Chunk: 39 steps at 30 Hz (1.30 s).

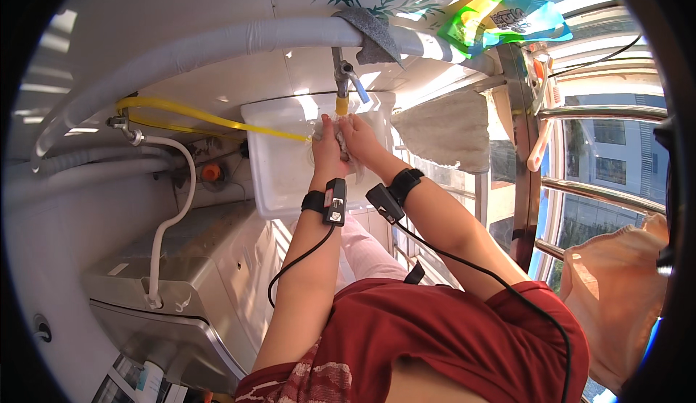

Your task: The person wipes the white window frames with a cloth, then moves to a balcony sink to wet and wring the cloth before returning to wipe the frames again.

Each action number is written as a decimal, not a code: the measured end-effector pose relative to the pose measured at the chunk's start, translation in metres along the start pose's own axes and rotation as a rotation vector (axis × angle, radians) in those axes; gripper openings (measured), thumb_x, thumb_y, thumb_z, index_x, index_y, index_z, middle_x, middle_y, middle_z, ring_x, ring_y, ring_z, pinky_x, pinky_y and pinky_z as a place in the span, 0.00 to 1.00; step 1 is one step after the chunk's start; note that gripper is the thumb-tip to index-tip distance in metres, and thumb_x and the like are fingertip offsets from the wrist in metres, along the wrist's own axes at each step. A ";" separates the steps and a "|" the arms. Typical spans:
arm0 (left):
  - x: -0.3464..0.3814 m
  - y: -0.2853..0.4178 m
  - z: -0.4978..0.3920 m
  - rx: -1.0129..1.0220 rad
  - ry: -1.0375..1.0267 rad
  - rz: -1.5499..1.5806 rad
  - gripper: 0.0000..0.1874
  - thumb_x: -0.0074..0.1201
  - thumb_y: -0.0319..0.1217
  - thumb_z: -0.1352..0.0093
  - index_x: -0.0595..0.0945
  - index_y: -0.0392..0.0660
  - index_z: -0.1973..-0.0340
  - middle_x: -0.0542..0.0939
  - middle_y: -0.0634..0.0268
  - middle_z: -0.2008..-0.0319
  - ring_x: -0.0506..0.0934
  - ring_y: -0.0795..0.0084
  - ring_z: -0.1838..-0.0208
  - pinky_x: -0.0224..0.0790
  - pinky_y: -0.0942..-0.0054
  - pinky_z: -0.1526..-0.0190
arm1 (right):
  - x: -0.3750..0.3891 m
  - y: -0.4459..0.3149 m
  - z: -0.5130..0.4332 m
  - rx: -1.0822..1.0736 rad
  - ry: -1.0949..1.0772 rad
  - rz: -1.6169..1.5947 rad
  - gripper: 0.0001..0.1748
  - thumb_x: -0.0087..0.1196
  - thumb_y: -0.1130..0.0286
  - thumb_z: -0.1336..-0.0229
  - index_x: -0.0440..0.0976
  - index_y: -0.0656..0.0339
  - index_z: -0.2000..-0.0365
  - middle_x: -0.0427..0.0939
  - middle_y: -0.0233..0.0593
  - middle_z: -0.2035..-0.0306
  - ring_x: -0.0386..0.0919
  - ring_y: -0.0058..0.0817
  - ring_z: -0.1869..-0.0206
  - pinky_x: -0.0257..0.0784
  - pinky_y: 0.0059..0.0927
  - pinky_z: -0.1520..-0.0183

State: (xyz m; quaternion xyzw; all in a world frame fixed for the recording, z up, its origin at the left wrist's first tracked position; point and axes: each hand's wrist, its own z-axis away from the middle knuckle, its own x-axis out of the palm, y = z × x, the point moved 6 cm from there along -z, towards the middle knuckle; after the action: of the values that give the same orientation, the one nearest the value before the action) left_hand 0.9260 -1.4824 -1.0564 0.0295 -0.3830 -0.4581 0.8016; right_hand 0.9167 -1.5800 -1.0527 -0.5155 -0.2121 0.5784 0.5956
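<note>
Both my hands are together over a white sink (283, 185), directly below a metal tap (341, 77) with a blue lever (360, 89) and a yellow nozzle piece (341, 105). Water splashes around my fingers. Between my left hand (325, 150) and my right hand (360, 136) a wet, pale cloth (359, 170) is gripped, with a loose end hanging below. Most of the cloth is hidden by the hands. The end of a yellow hose (228, 122) reaches into the sink just left of my left hand.
A grey cloth (380, 33) drapes over the thick pipe (217, 44) above the tap. At right, a beige cloth (446, 131) hangs beside the sink, near a metal window frame (519, 185). A colourful pouch (505, 20) rests above. A metal-cased appliance (163, 251) stands left.
</note>
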 end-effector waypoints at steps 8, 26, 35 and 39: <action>-0.009 0.040 0.020 0.173 -0.072 0.046 0.22 0.50 0.44 0.28 0.68 0.43 0.46 0.73 0.60 0.48 0.73 0.61 0.44 0.69 0.55 0.43 | -0.009 0.020 0.027 0.562 -0.263 -0.954 0.33 0.52 0.51 0.37 0.56 0.48 0.37 0.67 0.34 0.43 0.69 0.29 0.46 0.69 0.38 0.49; -0.014 -0.011 -0.015 -0.168 -0.077 0.056 0.19 0.52 0.47 0.30 0.76 0.44 0.56 0.80 0.66 0.62 0.79 0.68 0.59 0.74 0.67 0.57 | 0.006 -0.034 0.044 -0.108 0.026 0.021 0.15 0.52 0.58 0.37 0.72 0.60 0.61 0.77 0.44 0.72 0.75 0.36 0.71 0.71 0.35 0.65; -0.001 -0.001 0.013 0.007 -0.024 -0.027 0.21 0.46 0.42 0.27 0.68 0.46 0.43 0.73 0.60 0.46 0.74 0.60 0.44 0.68 0.56 0.45 | -0.015 0.009 0.001 0.198 0.053 -0.135 0.16 0.51 0.58 0.36 0.71 0.57 0.54 0.78 0.39 0.61 0.76 0.31 0.59 0.71 0.33 0.57; -0.011 0.019 0.009 -0.088 -0.045 0.127 0.21 0.44 0.43 0.27 0.67 0.46 0.43 0.72 0.60 0.45 0.72 0.59 0.42 0.64 0.54 0.41 | 0.005 0.013 0.033 0.504 -0.178 -0.863 0.19 0.51 0.57 0.35 0.69 0.54 0.48 0.75 0.34 0.52 0.74 0.28 0.52 0.72 0.33 0.53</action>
State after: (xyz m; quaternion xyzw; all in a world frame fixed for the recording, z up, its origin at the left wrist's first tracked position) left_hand 0.9308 -1.4606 -1.0487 -0.0408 -0.3816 -0.4232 0.8208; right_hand 0.8838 -1.5659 -1.0528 -0.1699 -0.3096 0.3547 0.8657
